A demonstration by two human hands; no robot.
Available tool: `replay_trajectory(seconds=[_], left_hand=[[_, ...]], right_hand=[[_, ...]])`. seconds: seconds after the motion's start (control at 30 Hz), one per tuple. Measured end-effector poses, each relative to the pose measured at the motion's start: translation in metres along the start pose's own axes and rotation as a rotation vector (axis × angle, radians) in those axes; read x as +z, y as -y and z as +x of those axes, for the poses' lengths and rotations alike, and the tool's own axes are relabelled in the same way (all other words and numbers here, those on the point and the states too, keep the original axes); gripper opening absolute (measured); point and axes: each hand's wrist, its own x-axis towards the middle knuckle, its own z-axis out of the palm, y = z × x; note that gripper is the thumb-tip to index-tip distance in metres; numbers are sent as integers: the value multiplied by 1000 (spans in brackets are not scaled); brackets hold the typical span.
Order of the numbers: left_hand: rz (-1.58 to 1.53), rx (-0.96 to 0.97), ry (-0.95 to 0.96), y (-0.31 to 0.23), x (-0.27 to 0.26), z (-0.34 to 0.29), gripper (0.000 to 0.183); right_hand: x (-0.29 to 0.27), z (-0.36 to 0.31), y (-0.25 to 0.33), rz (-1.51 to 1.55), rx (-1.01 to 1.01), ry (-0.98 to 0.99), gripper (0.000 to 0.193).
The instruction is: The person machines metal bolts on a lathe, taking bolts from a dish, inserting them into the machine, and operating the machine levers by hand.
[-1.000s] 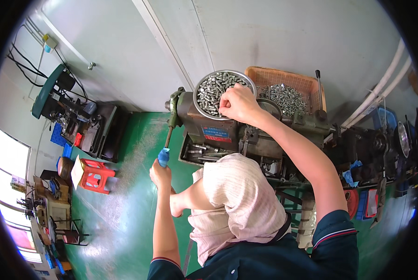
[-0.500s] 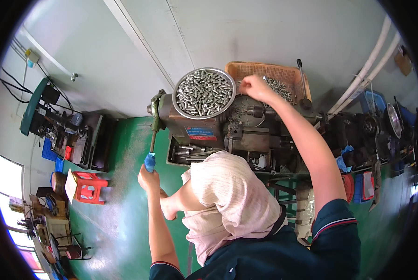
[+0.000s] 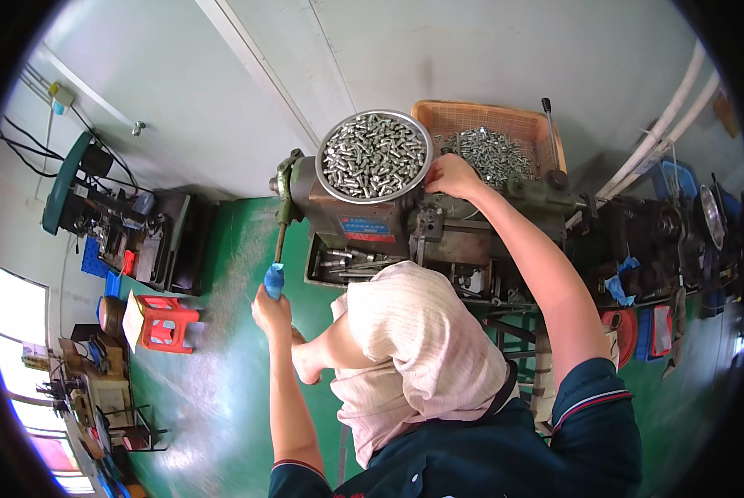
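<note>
My left hand (image 3: 270,312) is closed around the lower end of a long machine lever (image 3: 280,242), just below its blue-wrapped grip (image 3: 274,280). At the small lathe (image 3: 459,247), my right hand (image 3: 452,176) has its fingers bent together near the spindle, right of a round metal bowl (image 3: 330,184). Whatever those fingers hold is hidden. Small shiny metal pins (image 3: 375,153) heap up in the bowl, which rests on top of the machine's headstock. Behind my right hand, an orange-brown plastic basket (image 3: 554,143) contains more small metal parts (image 3: 496,156).
A tray (image 3: 315,264) with metal tools lies at the lathe's front, close to my knee. An upright black-knobbed lever (image 3: 548,112) rises at the basket's right. A red stool (image 3: 168,324) and another machine (image 3: 77,187) are at the left; dark machinery (image 3: 662,236) stands at the right.
My right hand has come down from the basket's front edge to the lathe's spindle area. My left hand stays on the lever; the whole view has shifted slightly.
</note>
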Motion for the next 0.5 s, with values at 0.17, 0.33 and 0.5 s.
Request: replay_trajectory(seconds=[0.17, 0.33, 0.5], left_hand=[[17, 30, 2, -2, 0, 3, 14], [164, -21, 24, 27, -4, 34, 11], [155, 18, 72, 62, -3, 64, 16]], right_hand=[[3, 3, -4, 33, -11, -33, 15], [3, 2, 1, 23, -17, -35, 15], [-31, 0, 12, -266, -40, -113, 15]])
